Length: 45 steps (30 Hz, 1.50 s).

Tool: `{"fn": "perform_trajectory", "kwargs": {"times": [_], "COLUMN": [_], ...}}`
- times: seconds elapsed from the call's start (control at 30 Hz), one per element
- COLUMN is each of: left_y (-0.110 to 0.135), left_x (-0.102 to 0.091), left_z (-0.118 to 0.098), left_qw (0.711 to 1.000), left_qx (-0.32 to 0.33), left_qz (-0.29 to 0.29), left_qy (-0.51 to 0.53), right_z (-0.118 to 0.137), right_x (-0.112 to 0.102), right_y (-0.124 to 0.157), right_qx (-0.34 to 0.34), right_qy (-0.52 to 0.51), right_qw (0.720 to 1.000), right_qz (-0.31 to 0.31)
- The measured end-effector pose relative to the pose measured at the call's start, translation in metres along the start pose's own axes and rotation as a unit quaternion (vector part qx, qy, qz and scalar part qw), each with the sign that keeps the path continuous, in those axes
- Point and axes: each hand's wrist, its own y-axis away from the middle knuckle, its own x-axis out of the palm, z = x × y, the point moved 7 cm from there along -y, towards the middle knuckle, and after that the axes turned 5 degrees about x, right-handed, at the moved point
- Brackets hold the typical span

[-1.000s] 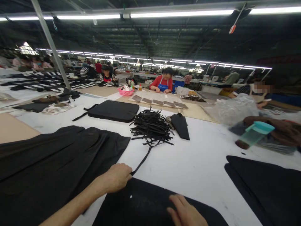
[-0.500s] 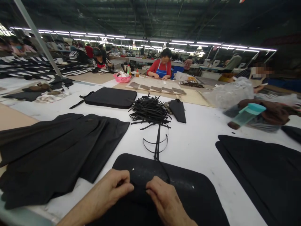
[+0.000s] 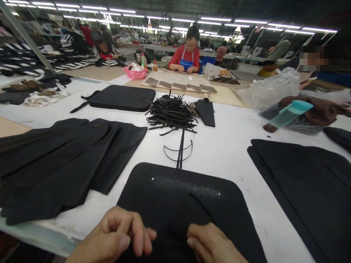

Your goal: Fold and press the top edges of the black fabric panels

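Note:
A black rounded panel (image 3: 170, 197) lies before me on the white table, with small white marks near its far edge. Over its near part, my left hand (image 3: 123, 232) is loosely curled, thumb and fingers apart, with nothing visible in it. My right hand (image 3: 211, 243) is closed, thumb and fingertips pressed together at the panel's middle. A narrow black strip (image 3: 201, 205) runs from the panel's surface to behind my right hand, which appears to pinch it; the gripped part is hidden. Beyond the panel, more thin black strips (image 3: 180, 149) lie loose on the table.
A heap of black strips (image 3: 172, 113) lies farther back, beside a thick black padded piece (image 3: 123, 98). Black sheets (image 3: 63, 160) spread at left, more black panels (image 3: 304, 182) at right. A teal-lidded bottle (image 3: 290, 115) lies by plastic bags. A person in red (image 3: 182, 58) sits opposite.
My view has tilted down. Both hands have come nearer to me over the panel. My left hand's fingers have loosened from a pinch, while the right hand stays closed.

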Motion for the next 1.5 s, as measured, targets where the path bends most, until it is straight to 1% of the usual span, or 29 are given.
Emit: {"fn": "perform_trajectory", "kwargs": {"times": [0.07, 0.13, 0.2, 0.27, 0.3, 0.4, 0.5, 0.6, 0.67, 0.73, 0.8, 0.83, 0.9, 1.0, 1.1, 1.2, 1.27, 1.33, 1.43, 1.5], "left_y": [-0.001, -0.005, -0.011, -0.017, -0.02, -0.027, -0.033, -0.04, -0.044, -0.047, -0.049, -0.049, -0.048, -0.05, -0.057, -0.067, -0.074, -0.079, -0.083, -0.084], "left_x": [0.008, 0.01, 0.007, 0.0, -0.004, -0.016, -0.016, -0.008, -0.001, 0.001, -0.005, -0.012, -0.028, -0.05, -0.058, -0.057, -0.058, -0.059, -0.063, -0.065], "left_z": [0.009, 0.015, 0.02, 0.028, 0.031, 0.034, 0.033, 0.034, 0.032, 0.028, 0.023, 0.021, 0.017, 0.014, 0.017, 0.021, 0.022, 0.02, 0.02, 0.022], "left_qw": [0.997, 0.994, 0.994, 0.991, 0.988, 0.971, 0.955, 0.952, 0.952, 0.949, 0.944, 0.941, 0.936, 0.934, 0.933, 0.93, 0.926, 0.926, 0.931, 0.929], "left_qx": [-0.055, -0.087, -0.1, -0.114, -0.117, -0.106, -0.095, -0.101, -0.084, -0.06, -0.052, -0.058, -0.074, -0.092, -0.099, -0.096, -0.086, -0.062, -0.028, -0.025], "left_qz": [0.009, 0.019, 0.037, 0.047, 0.04, -0.016, -0.04, -0.023, 0.0, 0.011, -0.001, -0.011, -0.032, -0.061, -0.074, -0.091, -0.118, -0.145, -0.17, -0.175], "left_qy": [0.06, 0.067, 0.025, -0.049, -0.094, -0.215, -0.277, -0.288, -0.295, -0.309, -0.326, -0.332, -0.342, -0.341, -0.337, -0.343, -0.347, -0.343, -0.322, -0.324], "right_z": [-0.004, -0.003, 0.002, 0.009, 0.013, 0.021, 0.025, 0.029, 0.031, 0.029, 0.017, 0.008, -0.02, -0.069, -0.104, -0.117, -0.121, -0.127, -0.143, -0.155], "right_x": [0.002, -0.001, -0.005, -0.005, -0.003, 0.001, 0.002, 0.004, 0.003, 0.001, -0.003, -0.006, -0.016, -0.035, -0.047, -0.054, -0.056, -0.055, -0.054, -0.054], "right_y": [-0.005, -0.008, -0.012, -0.017, -0.02, -0.029, -0.034, -0.036, -0.036, -0.035, -0.032, -0.029, -0.022, -0.009, -0.002, -0.003, -0.006, -0.009, -0.014, -0.017], "right_qx": [0.017, 0.031, 0.03, 0.018, 0.01, -0.002, -0.009, -0.011, -0.009, -0.004, 0.014, 0.028, 0.063, 0.109, 0.13, 0.126, 0.118, 0.12, 0.155, 0.186], "right_qy": [-0.002, -0.033, -0.088, -0.151, -0.177, -0.229, -0.247, -0.24, -0.217, -0.186, -0.155, -0.142, -0.122, -0.115, -0.133, -0.161, -0.185, -0.21, -0.227, -0.22], "right_qw": [1.0, 0.998, 0.995, 0.988, 0.984, 0.973, 0.968, 0.97, 0.976, 0.983, 0.988, 0.989, 0.99, 0.985, 0.978, 0.972, 0.966, 0.96, 0.95, 0.946], "right_qz": [-0.019, -0.041, -0.042, -0.019, -0.002, 0.029, 0.035, 0.04, 0.031, 0.013, 0.0, -0.008, -0.031, -0.074, -0.097, -0.119, -0.136, -0.144, -0.145, -0.148]}}
